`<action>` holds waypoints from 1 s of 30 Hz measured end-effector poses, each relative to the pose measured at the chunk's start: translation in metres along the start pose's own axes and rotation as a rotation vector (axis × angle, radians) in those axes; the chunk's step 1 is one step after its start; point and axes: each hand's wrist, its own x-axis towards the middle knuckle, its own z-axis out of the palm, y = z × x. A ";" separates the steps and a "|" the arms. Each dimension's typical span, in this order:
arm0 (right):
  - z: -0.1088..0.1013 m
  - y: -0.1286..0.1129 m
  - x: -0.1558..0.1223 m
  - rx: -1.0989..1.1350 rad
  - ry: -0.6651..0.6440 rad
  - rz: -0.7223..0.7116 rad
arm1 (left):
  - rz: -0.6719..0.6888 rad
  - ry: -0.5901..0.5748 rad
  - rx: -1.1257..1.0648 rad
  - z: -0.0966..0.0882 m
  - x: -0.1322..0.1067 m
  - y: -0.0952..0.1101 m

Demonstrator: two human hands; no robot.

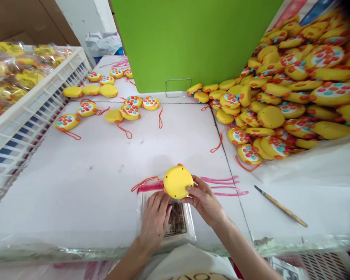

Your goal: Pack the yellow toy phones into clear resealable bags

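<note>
My right hand (205, 200) is closed on a yellow oval toy (177, 182), gripping it by its right edge. The toy's plain yellow back with small dark holes faces me, and an orange cord loop (144, 182) trails off to its left. Below it on the table lie clear plastic bags (191, 229) with dark printing, stacked or single, I cannot tell. My left hand (156, 217) rests on the bags with its fingers stretched forward, the fingertips close under the toy's lower left edge.
A big heap of similar toys (270, 116) fills the right side. Several more (130, 111) lie at the back left. A white crate (41, 93) of bagged toys stands left. A green board (189, 42) rises behind. A wooden-handled brush (281, 206) lies at right.
</note>
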 end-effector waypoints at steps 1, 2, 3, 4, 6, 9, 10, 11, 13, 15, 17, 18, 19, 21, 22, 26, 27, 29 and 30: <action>0.000 0.000 0.000 0.018 -0.005 0.005 | 0.004 0.008 0.007 0.001 0.001 -0.001; 0.000 0.001 0.000 0.033 -0.008 0.008 | 0.008 0.015 0.008 0.001 0.001 -0.001; 0.000 0.001 0.000 0.045 -0.012 0.015 | 0.009 0.023 0.004 0.001 0.002 -0.001; 0.000 0.001 0.000 0.054 -0.012 0.021 | 0.009 0.030 -0.003 0.001 0.002 -0.001; 0.001 0.001 0.000 0.063 -0.013 0.037 | 0.000 0.035 -0.017 0.001 0.003 -0.001; 0.004 0.000 0.000 0.065 -0.009 0.047 | -0.004 0.023 -0.023 -0.002 0.007 -0.001; 0.005 0.000 -0.001 0.065 -0.002 0.047 | 0.004 0.016 -0.017 -0.003 0.008 0.000; 0.005 0.000 -0.002 0.061 0.005 0.046 | 0.019 0.009 -0.007 -0.004 0.010 0.000; 0.005 0.000 -0.004 0.035 0.014 0.034 | 0.051 -0.015 0.014 -0.005 0.011 0.001; 0.003 -0.001 -0.008 -0.042 0.008 0.007 | 0.034 -0.048 0.005 -0.005 0.011 0.001; -0.002 -0.005 -0.013 -0.166 0.005 -0.035 | -0.042 -0.065 -0.070 -0.004 0.008 0.001; -0.005 -0.007 -0.016 -0.241 0.005 -0.056 | -0.096 -0.051 -0.131 -0.003 0.005 0.000; -0.009 -0.010 -0.019 -0.323 0.002 -0.067 | -0.150 -0.022 -0.197 -0.003 0.003 0.000; -0.017 -0.016 -0.026 -0.495 -0.036 -0.053 | -0.238 0.057 -0.305 -0.003 -0.002 -0.002; -0.020 -0.018 -0.030 -0.569 -0.075 -0.028 | -0.262 0.087 -0.330 -0.003 -0.004 -0.003; -0.020 -0.025 -0.043 -0.557 -0.236 0.124 | -0.136 0.046 -0.320 -0.004 -0.004 -0.006; -0.017 -0.024 -0.043 -0.473 -0.250 0.151 | -0.086 0.035 -0.316 -0.004 -0.003 -0.006; -0.007 -0.021 -0.040 -0.301 -0.238 0.152 | -0.019 0.052 -0.287 -0.002 -0.001 -0.005; -0.001 -0.018 -0.036 -0.252 -0.227 0.126 | 0.001 0.065 -0.255 -0.001 0.000 -0.004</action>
